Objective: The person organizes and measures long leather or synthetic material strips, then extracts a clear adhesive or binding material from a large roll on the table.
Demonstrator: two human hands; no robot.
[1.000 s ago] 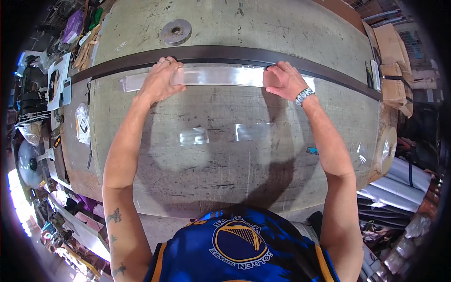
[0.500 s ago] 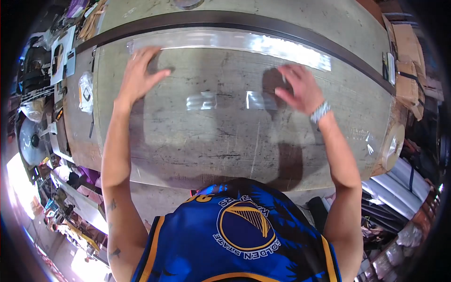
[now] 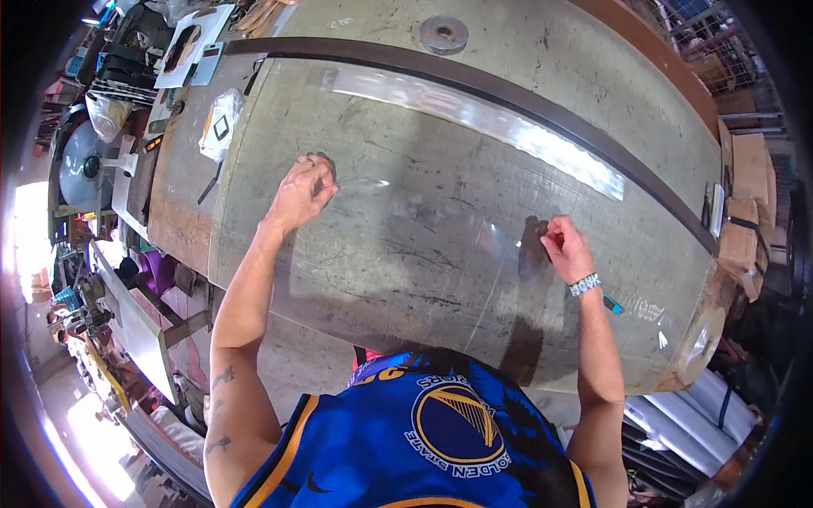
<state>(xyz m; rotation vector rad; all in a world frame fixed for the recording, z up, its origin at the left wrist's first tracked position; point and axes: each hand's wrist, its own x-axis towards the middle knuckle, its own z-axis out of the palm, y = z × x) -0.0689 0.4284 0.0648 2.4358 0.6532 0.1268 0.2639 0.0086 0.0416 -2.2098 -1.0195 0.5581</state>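
My left hand (image 3: 303, 193) is closed in a pinch above the worktable, over its left half. A thin glint runs right from its fingertips, along the edge of a clear plastic sheet (image 3: 368, 182). My right hand (image 3: 569, 247), with a patterned band at the wrist, is pinched at the sheet's other end; the sheet is nearly invisible there. Farther back, a long clear plastic strip (image 3: 474, 118) lies flat along a dark metal bar (image 3: 508, 106) that crosses the worktable (image 3: 381, 279).
A roll of clear tape (image 3: 444, 35) sits behind the bar. At left lie a plastic-wrapped packet (image 3: 222, 123) and a calculator (image 3: 207, 63). A teal-tipped object (image 3: 613, 305) is by my right wrist. Cardboard (image 3: 743, 212) stands at the right edge; another roll (image 3: 701, 345) is at the right front corner.
Both hands have come nearer to me, from spread fingers to pinches, and now have the clear sheet between them. The view has shifted, bringing the tape roll fully into sight.
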